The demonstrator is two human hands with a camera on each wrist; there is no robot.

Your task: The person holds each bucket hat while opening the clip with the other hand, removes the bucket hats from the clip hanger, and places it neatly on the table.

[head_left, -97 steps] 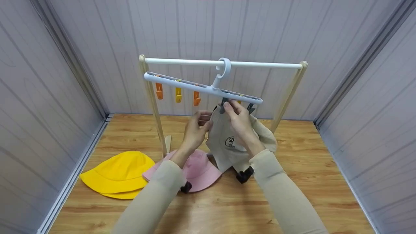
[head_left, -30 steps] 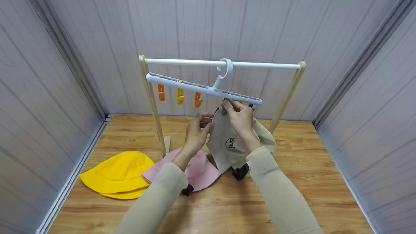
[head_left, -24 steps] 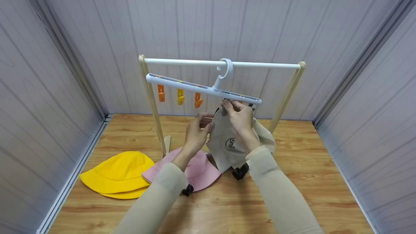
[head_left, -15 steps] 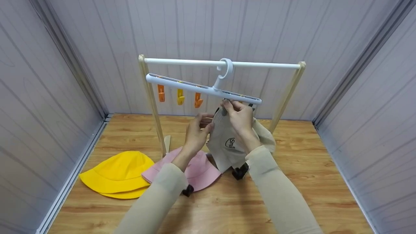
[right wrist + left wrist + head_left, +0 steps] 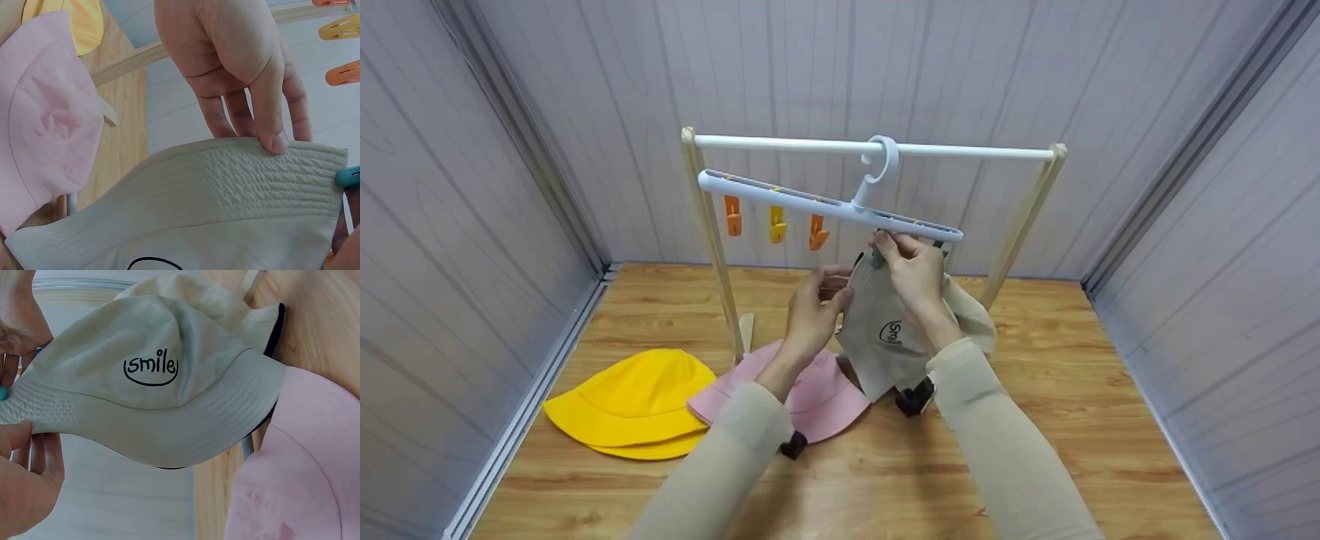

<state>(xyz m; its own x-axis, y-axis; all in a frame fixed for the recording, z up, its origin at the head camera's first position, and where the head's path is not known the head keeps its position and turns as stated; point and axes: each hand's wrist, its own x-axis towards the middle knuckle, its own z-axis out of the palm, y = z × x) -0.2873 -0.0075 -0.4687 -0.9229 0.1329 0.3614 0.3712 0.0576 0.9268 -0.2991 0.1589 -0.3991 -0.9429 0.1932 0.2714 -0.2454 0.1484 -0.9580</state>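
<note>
A beige bucket hat [image 5: 885, 300] with a "smile" print [image 5: 151, 367] hangs below the pale blue clip hanger [image 5: 787, 199]. The left hand [image 5: 812, 307] pinches its brim, thumb in front and fingers behind, as the right wrist view also shows. Between thumb and fingers, the right hand [image 5: 916, 274] pinches a dark clip [image 5: 877, 259], teal in the right wrist view, at the brim's corner. Another dark clip [image 5: 939, 244] shows at the hanger's right end, partly hidden behind the right hand. The hanger tilts down to the right, its hook [image 5: 887, 159] over the white rail [image 5: 780, 142].
Orange and yellow clips [image 5: 777, 225] dangle from the hanger's left half. Wooden posts [image 5: 1027, 217] support the rail. A pink bucket hat [image 5: 825, 397] and yellow bucket hats [image 5: 637, 390] lie on the wooden table [image 5: 1080, 420], left of the beige hat. Pale panels [image 5: 585, 97] enclose the space.
Since the oldest frame, the hanger has shifted slightly right at its left end, and the right thumb covers more of the dark clip. Over the last second both hands stay almost still.
</note>
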